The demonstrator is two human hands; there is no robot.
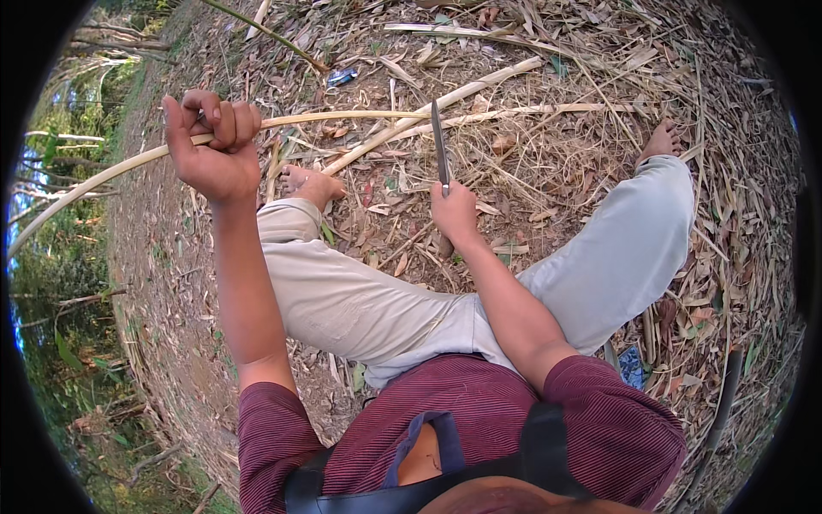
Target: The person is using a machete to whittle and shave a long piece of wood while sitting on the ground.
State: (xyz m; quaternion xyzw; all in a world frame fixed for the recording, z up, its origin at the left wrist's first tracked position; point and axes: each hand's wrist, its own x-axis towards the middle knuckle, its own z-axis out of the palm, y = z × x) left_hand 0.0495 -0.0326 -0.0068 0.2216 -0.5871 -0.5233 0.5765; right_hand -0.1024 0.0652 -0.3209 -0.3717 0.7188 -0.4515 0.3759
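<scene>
My left hand (214,146) is raised at the left, fingers curled round a long pale strip of split cane or bamboo (330,116). The strip arches out past the hand to the far left, and its other end reaches the middle, close to the knife. In my right hand (454,210) is a knife (441,141) with a long narrow blade, its tip pointing away from me. The fist hides most of its handle. Blade and held strip look close together near the tip; I cannot tell if they touch.
A thicker pale strip (497,79) lies slanted on the ground, with another strip (548,110) beside it. Dry leaves and shavings cover the soil. A small blue packet (342,77) lies far off, and a blue patterned item (632,367) near my right hip. My bare feet stand apart.
</scene>
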